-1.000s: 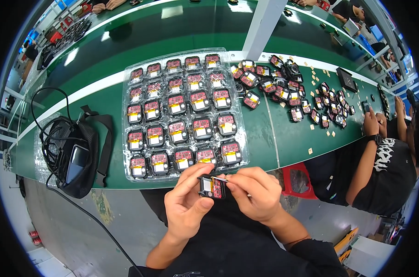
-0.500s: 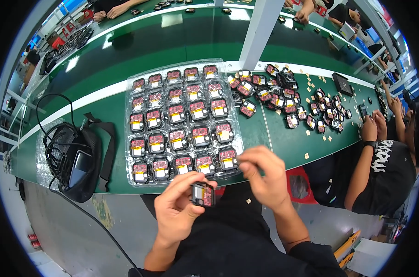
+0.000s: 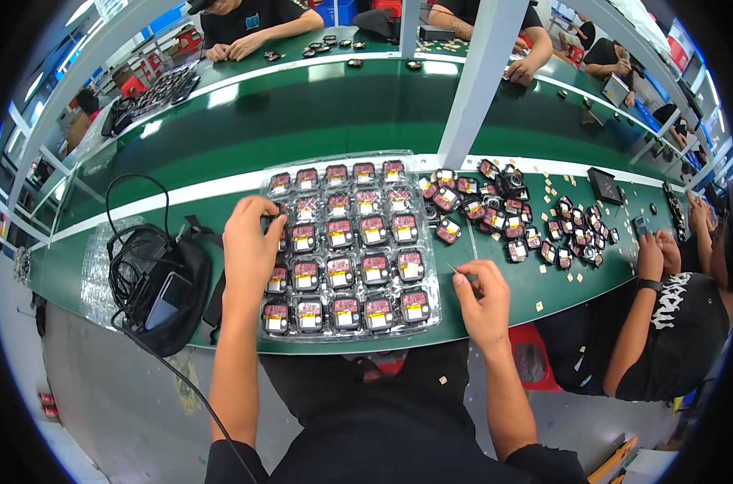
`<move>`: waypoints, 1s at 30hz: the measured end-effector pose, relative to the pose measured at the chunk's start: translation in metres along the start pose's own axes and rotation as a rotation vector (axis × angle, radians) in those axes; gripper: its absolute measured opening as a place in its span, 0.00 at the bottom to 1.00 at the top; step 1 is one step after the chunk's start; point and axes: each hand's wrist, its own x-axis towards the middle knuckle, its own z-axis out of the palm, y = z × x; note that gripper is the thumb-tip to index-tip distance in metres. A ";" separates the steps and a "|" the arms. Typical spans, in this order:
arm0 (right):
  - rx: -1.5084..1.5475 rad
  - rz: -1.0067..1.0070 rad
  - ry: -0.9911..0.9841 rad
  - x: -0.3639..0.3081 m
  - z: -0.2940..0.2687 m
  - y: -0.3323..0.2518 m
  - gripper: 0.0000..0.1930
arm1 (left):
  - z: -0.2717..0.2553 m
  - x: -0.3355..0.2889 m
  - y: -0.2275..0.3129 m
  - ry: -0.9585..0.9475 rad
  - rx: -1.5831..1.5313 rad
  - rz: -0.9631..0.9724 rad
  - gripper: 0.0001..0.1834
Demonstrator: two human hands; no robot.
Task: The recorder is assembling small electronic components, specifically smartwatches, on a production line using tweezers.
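A clear plastic blister tray (image 3: 431, 323) lies on the green workbench, filled with rows of small square black-cased electronic modules (image 3: 345, 314). Each shows a red circuit board, a yellow strip and a white patch. At the tray's left edge, my left hand (image 3: 249, 242) pinches a module (image 3: 282, 235), which the fingers and thumb partly cover. Just off the tray's right side, my right hand (image 3: 486, 298) is closed with thumb and forefinger on a thin pointed tool (image 3: 453, 269). Most of that tool is hidden in the hand.
Loose modules (image 3: 495, 214) lie piled right of the tray, among small tan chips. A black bag (image 3: 185, 298) with coiled cable and a phone sits at left. A grey post (image 3: 479, 89) rises behind the tray. Co-workers sit at right and across the bench.
My left hand has moved from above my lap, where it held a module, to the tray's left edge. My right hand has drawn back right of the tray. The whole view has shifted.
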 end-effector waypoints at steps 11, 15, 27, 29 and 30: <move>0.033 -0.028 0.079 0.007 -0.007 0.010 0.09 | -0.003 -0.011 -0.011 -0.221 0.159 0.031 0.16; -0.209 -0.136 0.287 0.040 -0.039 0.021 0.10 | -0.008 -0.015 -0.009 -0.284 0.121 0.017 0.19; -0.413 -0.067 -0.120 0.175 -0.055 0.117 0.18 | -0.019 -0.023 0.014 -0.181 0.194 0.093 0.19; -0.414 -0.174 -0.133 0.173 -0.053 0.119 0.17 | -0.025 -0.030 0.034 -0.160 0.172 0.124 0.21; -0.354 -0.093 -0.159 0.168 -0.048 0.114 0.18 | -0.030 -0.039 0.043 -0.122 0.096 0.163 0.22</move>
